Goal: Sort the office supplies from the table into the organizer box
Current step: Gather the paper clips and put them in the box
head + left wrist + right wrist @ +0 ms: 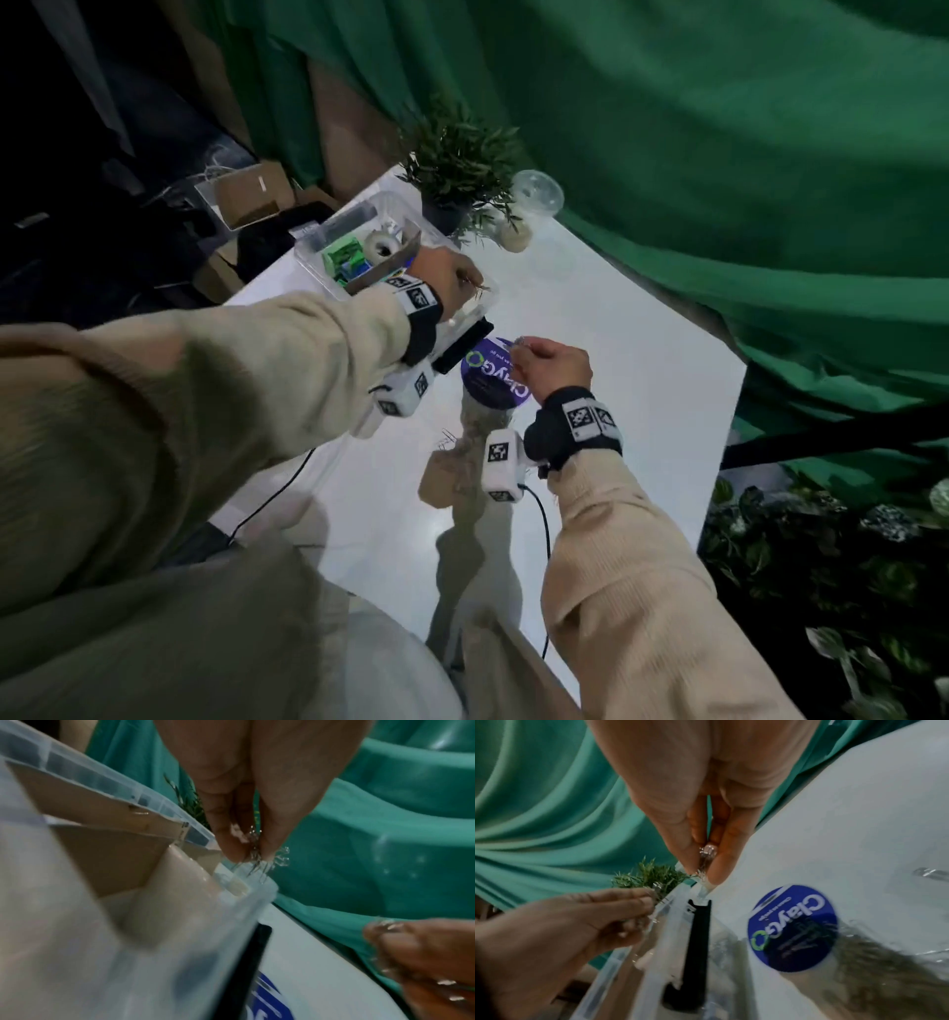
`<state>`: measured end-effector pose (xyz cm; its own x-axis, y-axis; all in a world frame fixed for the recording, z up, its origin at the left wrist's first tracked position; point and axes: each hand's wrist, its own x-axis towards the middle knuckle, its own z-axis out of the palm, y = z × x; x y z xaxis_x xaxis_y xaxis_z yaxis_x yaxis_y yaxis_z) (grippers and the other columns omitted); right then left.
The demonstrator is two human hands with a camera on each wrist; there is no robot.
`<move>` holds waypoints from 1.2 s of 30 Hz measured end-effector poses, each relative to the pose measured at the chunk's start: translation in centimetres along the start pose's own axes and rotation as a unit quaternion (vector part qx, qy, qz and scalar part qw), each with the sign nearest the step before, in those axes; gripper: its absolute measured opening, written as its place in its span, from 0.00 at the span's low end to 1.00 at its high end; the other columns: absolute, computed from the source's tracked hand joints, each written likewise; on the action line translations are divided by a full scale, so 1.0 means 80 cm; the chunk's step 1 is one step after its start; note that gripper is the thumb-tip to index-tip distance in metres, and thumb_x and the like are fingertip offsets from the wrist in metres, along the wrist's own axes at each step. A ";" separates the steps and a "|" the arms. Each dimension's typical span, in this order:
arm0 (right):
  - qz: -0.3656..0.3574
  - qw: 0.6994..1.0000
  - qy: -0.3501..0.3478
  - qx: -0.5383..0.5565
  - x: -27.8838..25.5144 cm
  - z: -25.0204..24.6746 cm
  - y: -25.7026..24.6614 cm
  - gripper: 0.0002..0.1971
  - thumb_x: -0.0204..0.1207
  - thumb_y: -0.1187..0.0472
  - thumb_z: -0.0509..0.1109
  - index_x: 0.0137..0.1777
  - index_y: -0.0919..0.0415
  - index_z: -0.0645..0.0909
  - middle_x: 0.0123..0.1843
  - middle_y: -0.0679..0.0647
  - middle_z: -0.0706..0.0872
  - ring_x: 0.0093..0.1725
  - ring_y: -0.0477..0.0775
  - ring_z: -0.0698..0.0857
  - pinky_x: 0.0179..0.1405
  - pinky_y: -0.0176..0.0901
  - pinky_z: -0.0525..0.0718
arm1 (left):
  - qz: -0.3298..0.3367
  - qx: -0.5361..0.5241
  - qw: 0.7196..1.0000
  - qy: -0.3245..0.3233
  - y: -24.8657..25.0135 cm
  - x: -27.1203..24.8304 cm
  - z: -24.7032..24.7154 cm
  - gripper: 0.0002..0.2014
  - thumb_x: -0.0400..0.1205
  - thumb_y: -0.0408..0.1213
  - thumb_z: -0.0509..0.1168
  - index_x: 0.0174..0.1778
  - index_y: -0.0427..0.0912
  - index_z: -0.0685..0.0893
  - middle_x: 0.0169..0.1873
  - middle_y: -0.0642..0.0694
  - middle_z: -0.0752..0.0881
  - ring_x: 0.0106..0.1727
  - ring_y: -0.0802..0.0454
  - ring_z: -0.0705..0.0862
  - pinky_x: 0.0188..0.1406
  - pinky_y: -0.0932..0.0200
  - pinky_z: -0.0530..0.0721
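Fingers pinching clips over box rim

My left sleeve hiding the box's near side, clips in my left fingertips blurred, uncountable, box interior smeared in wrist views

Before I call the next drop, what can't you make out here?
- Count of paper clips in left hand: blurred in the left wrist view.
- Right hand: its fingers cover the pinched item.
- Organizer box near compartments: the left arm hides them in the head view.
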<state>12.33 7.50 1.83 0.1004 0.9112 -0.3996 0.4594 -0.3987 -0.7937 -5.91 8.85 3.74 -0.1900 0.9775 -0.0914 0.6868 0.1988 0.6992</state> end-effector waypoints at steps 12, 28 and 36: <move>0.051 0.992 -0.066 0.093 0.053 0.071 -0.089 0.06 0.75 0.73 0.70 0.50 0.67 0.86 0.33 0.52 0.86 0.37 0.52 0.85 0.42 0.37 0.87 | -0.018 0.021 0.997 -0.071 -0.025 0.049 -0.017 0.13 0.76 0.27 0.66 0.53 0.41 0.90 0.54 0.42 0.90 0.57 0.46 0.86 0.60 0.58 0.83; -0.039 0.997 0.049 -0.050 0.044 0.089 -0.087 0.09 0.74 0.65 0.70 0.46 0.53 0.91 0.45 0.58 0.90 0.36 0.61 0.90 0.40 0.49 0.91 | 0.022 0.044 0.997 -0.063 -0.039 0.013 -0.045 0.15 0.81 0.33 0.60 0.59 0.47 0.88 0.58 0.49 0.88 0.62 0.50 0.83 0.60 0.63 0.79; 0.004 0.995 0.096 0.001 -0.003 0.016 0.045 0.06 0.72 0.64 0.74 0.46 0.54 0.90 0.43 0.55 0.92 0.42 0.53 0.88 0.53 0.42 0.87 | 0.243 0.113 0.954 -0.133 -0.016 -0.109 0.014 0.12 0.82 0.43 0.61 0.59 0.51 0.85 0.55 0.50 0.86 0.57 0.51 0.81 0.55 0.56 0.80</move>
<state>12.81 5.72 -1.50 0.2710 0.9107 -0.3118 0.4558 -0.4067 -0.7918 -4.38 0.17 2.86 0.3548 0.9349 0.0068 0.7876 -0.3027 0.5367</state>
